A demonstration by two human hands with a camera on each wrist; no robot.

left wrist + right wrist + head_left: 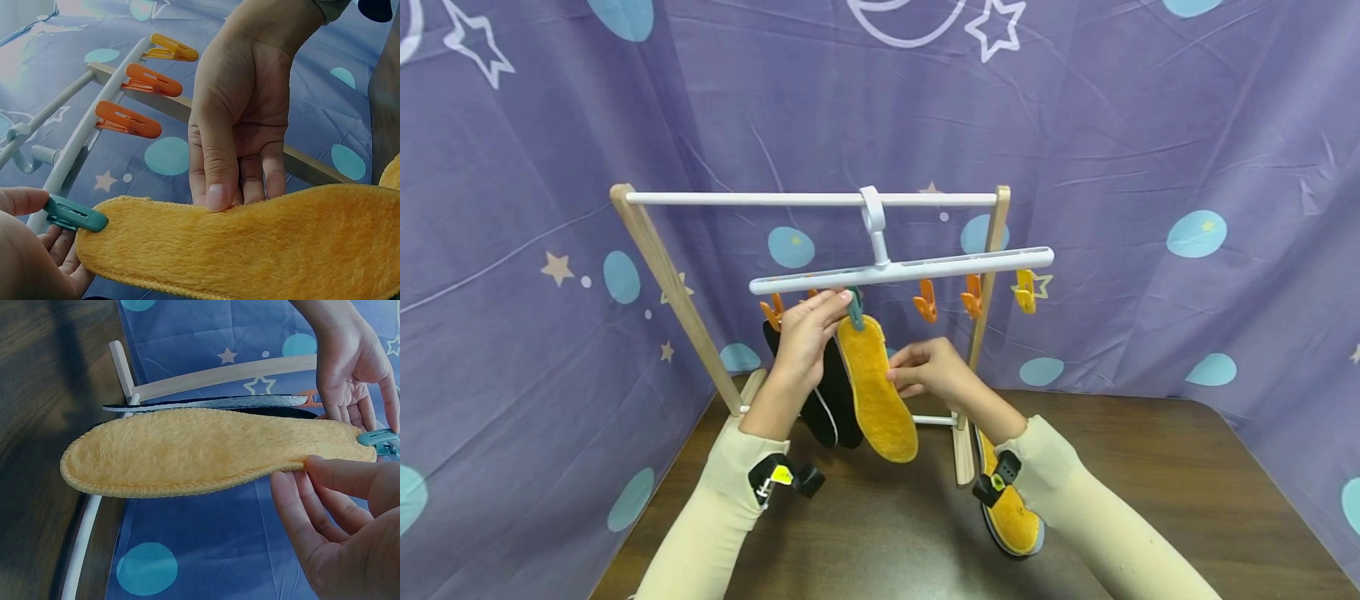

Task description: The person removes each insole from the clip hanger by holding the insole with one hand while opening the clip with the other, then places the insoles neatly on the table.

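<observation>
A yellow fuzzy insole [880, 392] hangs at a slant below the white hanger [955, 265], its narrow end in the jaws of a teal clip [855, 308]. My left hand [801, 346] pinches that clip between thumb and fingers. On the insole's right edge, my right hand [936, 371] holds it with thumb and fingertips, as the right wrist view also shows. Dark insoles [842, 396] hang behind my left hand, partly covered by it; an orange clip [772, 312] is at their top.
Orange clips [927, 302] and a yellow clip [1026, 292] hang along the hanger's right half. The hanger hooks over the white rod [737, 199] of a wooden rack [681, 300]. Another yellow insole [1015, 521] lies on the brown table [880, 533], beneath my right wrist.
</observation>
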